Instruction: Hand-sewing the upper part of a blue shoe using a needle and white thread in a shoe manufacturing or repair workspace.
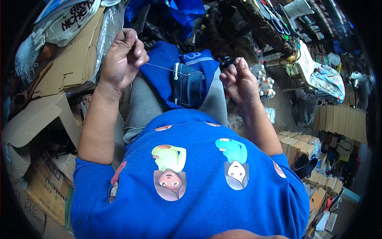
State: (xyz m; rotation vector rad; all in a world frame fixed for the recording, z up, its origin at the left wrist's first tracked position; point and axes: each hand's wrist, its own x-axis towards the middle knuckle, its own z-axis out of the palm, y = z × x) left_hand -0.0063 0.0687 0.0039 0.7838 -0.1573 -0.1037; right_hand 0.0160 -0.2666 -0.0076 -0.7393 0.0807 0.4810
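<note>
A dark navy shoe (191, 91) with white lace along its side rests on a blue cloth (158, 65) spread over my lap. From the shoe a thin pale thread (166, 69) runs taut up to my left hand (124, 57), which is raised at the left with its fingers closed on it. My right hand (241, 81) is lifted on the other side of the shoe, apart from it. Its thumb and fingers are pinched together, and whatever they hold is too small to see.
Cardboard boxes (39, 119) crowd my left side. Beyond my knees lies a heap of dark items with a blue plastic bag (187, 16). Several small bottles (267, 85) stand on the floor at right, near a white plastic chair (306, 63). Stacked cartons (296, 145) sit beside my right elbow.
</note>
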